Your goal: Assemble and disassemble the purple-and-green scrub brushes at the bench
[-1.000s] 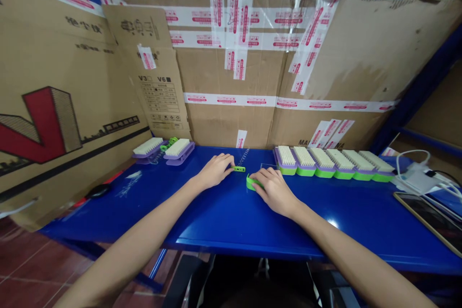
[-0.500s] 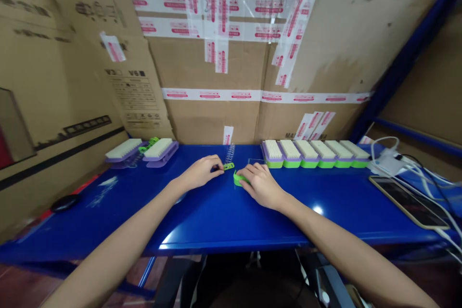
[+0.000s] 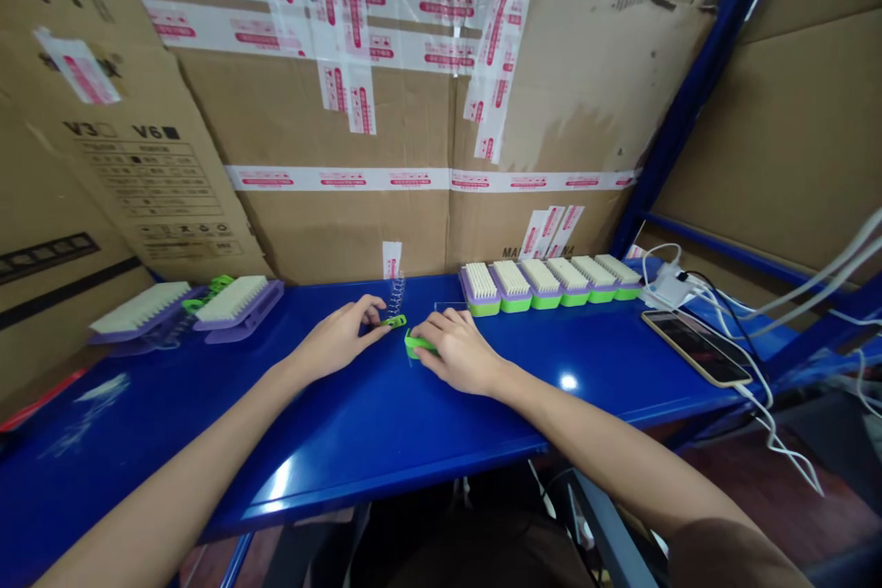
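My left hand point(image 3: 339, 337) is over the blue table with its thumb and fingers closed at the near end of a small green plastic piece with holes point(image 3: 395, 322). Just behind that piece, a metal coil spring point(image 3: 396, 296) stands up from the table. My right hand point(image 3: 456, 351) curls over a curved green plastic part point(image 3: 414, 345), gripping it low at the tabletop. The fingers hide most of this part. A small gap separates the two green pieces.
Several scrub brushes with purple and green bodies point(image 3: 544, 294) line the back right. Two purple brush pieces point(image 3: 238, 299) lie at left, with green parts point(image 3: 207, 292) between them. A phone point(image 3: 695, 347) and white cables point(image 3: 764, 400) are at right. Taped cardboard point(image 3: 344, 230) walls the back.
The camera view has turned to the right, so the scene sits farther left. The small green piece by my left thumb is tilted differently. My right hand keeps its grip.
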Demonstrator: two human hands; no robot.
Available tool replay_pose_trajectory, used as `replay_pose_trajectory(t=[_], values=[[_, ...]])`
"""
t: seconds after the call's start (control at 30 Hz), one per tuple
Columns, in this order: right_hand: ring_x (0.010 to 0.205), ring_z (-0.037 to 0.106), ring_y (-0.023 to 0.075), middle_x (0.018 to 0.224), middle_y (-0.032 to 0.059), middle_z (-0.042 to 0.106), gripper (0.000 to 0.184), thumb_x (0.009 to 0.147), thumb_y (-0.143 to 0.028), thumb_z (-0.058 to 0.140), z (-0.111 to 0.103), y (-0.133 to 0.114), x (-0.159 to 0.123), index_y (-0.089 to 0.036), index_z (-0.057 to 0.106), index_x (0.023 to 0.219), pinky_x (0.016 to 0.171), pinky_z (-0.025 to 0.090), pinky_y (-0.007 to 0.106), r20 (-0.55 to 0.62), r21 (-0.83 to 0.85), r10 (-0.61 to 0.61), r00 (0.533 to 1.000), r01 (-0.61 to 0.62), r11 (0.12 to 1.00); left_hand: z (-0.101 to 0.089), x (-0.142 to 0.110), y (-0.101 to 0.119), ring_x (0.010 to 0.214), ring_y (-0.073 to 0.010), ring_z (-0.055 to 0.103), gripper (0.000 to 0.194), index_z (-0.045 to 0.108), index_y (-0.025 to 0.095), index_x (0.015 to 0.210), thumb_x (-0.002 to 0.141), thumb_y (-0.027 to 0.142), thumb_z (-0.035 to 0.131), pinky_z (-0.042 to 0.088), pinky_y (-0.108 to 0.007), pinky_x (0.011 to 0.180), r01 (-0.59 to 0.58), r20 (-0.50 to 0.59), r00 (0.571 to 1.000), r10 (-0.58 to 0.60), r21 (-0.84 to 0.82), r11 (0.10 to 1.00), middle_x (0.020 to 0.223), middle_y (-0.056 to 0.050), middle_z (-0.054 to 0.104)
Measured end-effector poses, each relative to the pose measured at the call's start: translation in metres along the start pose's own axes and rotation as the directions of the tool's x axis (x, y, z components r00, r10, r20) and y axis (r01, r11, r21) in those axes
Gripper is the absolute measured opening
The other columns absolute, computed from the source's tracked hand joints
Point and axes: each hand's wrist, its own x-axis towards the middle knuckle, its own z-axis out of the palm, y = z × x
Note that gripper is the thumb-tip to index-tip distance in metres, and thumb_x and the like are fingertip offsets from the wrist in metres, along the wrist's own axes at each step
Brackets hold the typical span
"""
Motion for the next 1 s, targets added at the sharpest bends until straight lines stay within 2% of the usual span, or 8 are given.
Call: replay_pose_trajectory(t=[0.1,0.2,0.4,0.57,0.7,0.87,1.0], values=[[0.115,0.061,0.03,0.131,0.0115,0.076,0.024,0.119,-0.038,0.064,-0.003,-0.001,0.0,-0.021,0.071,0.134,0.1,0.041,0.045,-0.02,0.019,0.021,1.0,-0.02,1.0,0.001,0.001,0.0,0.099,-0.0275,0.074,0.06,0.058,0.028,0.151,0.106,0.066,0.064,0.056,-0.041,0.096,0.018,0.002,1.0,-0.018,0.046,0.999,0.106,-0.003,0.077],[0.118,0.061,0.0302,0.134,0.0119,0.074,0.025,0.118,-0.037,0.065,-0.004,-0.003,0.001,-0.021,0.069,0.136,0.1,0.042,0.045,-0.042,0.043,0.041,0.998,-0.039,0.998,0.0,0.002,0.002,0.095,-0.0277,0.073,0.063,0.061,0.03,0.155,0.106,0.069,0.063,0.055,-0.04,0.091,0.024,0.005,1.0,-0.024,0.087,0.996,0.099,-0.002,0.076],[0.121,0.062,0.0303,0.137,0.012,0.073,0.025,0.116,-0.034,0.068,-0.002,-0.004,0.001,-0.022,0.066,0.138,0.102,0.043,0.045,-0.063,0.076,0.073,0.995,-0.069,0.995,0.0,0.005,0.006,0.098,-0.0303,0.071,0.051,0.078,0.028,0.126,0.105,0.071,0.062,0.053,-0.041,0.088,0.026,-0.001,1.0,-0.026,0.1,0.995,0.093,-0.004,0.077],[0.121,0.062,0.0312,0.137,0.0125,0.073,0.024,0.115,-0.032,0.067,-0.002,-0.006,0.001,-0.023,0.066,0.137,0.102,0.044,0.046,-0.056,0.085,0.058,0.997,-0.053,0.995,-0.001,0.006,0.008,0.093,-0.0296,0.069,0.041,0.076,0.029,0.106,0.105,0.069,0.064,0.049,-0.039,0.081,0.029,0.006,1.0,-0.03,0.097,0.995,0.087,-0.003,0.075],[0.12,0.062,0.0313,0.136,0.0123,0.073,0.023,0.116,-0.032,0.065,-0.002,-0.008,0.001,-0.023,0.067,0.136,0.102,0.044,0.046,-0.056,0.088,0.043,0.998,-0.038,0.995,-0.003,0.006,0.005,0.091,-0.0284,0.067,0.039,0.074,0.028,0.105,0.105,0.066,0.065,0.049,-0.039,0.082,0.038,0.017,0.999,-0.04,0.101,0.994,0.089,-0.003,0.074],[0.121,0.062,0.0311,0.137,0.0127,0.073,0.024,0.116,-0.032,0.064,-0.005,-0.008,0.001,-0.021,0.067,0.137,0.103,0.044,0.047,-0.046,0.095,0.057,0.997,-0.053,0.994,-0.008,0.006,0.0,0.098,-0.027,0.069,0.04,0.073,0.026,0.103,0.107,0.065,0.063,0.053,-0.041,0.093,-0.028,-0.012,1.0,0.029,0.092,0.995,0.104,-0.005,0.074],[0.122,0.062,0.0306,0.138,0.0121,0.073,0.024,0.116,-0.032,0.065,-0.007,-0.008,0.001,-0.022,0.067,0.138,0.104,0.044,0.047,-0.067,0.099,0.061,0.996,-0.054,0.994,-0.011,0.006,-0.001,0.104,-0.0285,0.071,0.043,0.073,0.026,0.105,0.11,0.066,0.058,0.054,-0.043,0.098,-0.016,-0.017,1.0,0.017,0.079,0.997,0.11,-0.006,0.076]])
